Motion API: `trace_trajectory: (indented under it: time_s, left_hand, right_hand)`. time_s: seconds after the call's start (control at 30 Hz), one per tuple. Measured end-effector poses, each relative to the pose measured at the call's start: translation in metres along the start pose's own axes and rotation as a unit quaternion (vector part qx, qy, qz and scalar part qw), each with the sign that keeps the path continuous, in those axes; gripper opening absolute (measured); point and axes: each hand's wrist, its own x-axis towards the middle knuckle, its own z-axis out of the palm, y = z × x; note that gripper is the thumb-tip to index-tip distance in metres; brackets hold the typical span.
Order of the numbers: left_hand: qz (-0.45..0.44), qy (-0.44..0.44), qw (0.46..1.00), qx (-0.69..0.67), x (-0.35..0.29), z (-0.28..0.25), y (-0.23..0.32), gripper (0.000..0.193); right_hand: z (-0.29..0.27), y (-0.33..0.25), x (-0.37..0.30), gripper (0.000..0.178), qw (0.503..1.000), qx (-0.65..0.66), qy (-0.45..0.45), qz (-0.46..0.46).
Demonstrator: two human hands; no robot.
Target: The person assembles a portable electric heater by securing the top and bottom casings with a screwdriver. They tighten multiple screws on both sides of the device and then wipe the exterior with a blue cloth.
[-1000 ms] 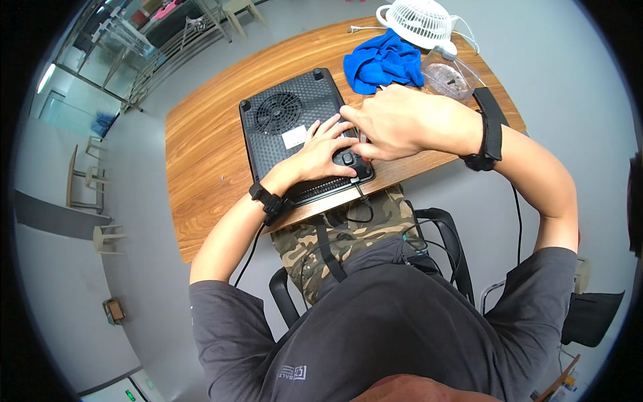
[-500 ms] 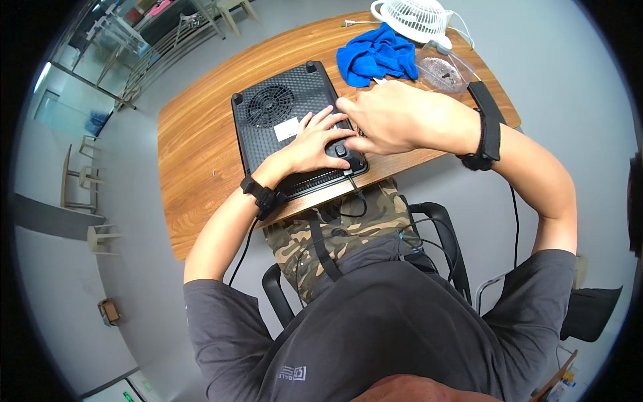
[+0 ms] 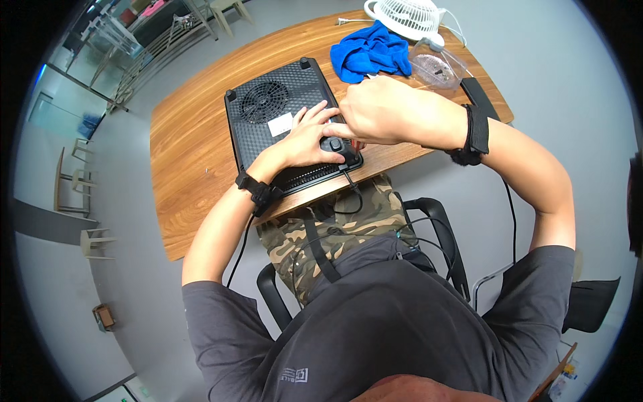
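A black laptop cooling pad (image 3: 258, 134) lies on the table with its round fan grille (image 3: 264, 102), white label and stubby feet facing up. My left hand (image 3: 307, 142) rests spread on its near right part, fingers apart, thumb close to a foot (image 3: 335, 143). Over the pad's right edge, my right hand (image 3: 375, 112) is closed with the knuckles up. A small red piece (image 3: 358, 143) shows just below that hand; its kind is hidden, as is whatever the fingers grip. A black cable (image 3: 355, 191) leaves the pad's near edge and hangs down.
Beyond my right hand lie a crumpled blue cloth (image 3: 370, 53) and a clear plastic container (image 3: 437, 69) with greyish contents. A white fan (image 3: 410, 19) stands at the far edge of the wooden table (image 3: 191, 147). A long black object (image 3: 477, 99) lies near the right edge.
My right hand has turned, and a small red piece now shows beneath it. The left hand keeps its place on the pad. The whole view has shifted slightly.
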Motion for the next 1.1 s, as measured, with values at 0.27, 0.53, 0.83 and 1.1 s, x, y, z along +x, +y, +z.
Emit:
trace_trajectory:
  time_s: [0.27, 0.53, 0.83, 1.1]
  left_hand:
    - [-0.007, 0.014, 1.0, 0.003, -0.003, 0.005, -0.002, 0.078]
    - [-0.001, 0.03, 0.999, 0.022, -0.003, 0.009, -0.006, 0.079]
    - [-0.004, 0.004, 1.0, 0.015, 0.0, 0.004, -0.006, 0.079]
    - [-0.009, -0.005, 1.0, 0.03, -0.003, 0.006, -0.009, 0.078]
  right_hand:
    - [-0.017, 0.008, -0.018, 0.053, 0.99, 0.01, -0.058, -0.126]
    - [0.003, -0.006, -0.008, 0.038, 0.996, -0.069, -0.049, -0.031]
    - [-0.009, 0.002, -0.013, 0.037, 0.996, -0.012, -0.053, -0.077]
    - [-0.011, -0.019, -0.002, 0.032, 0.989, -0.081, -0.114, -0.047]
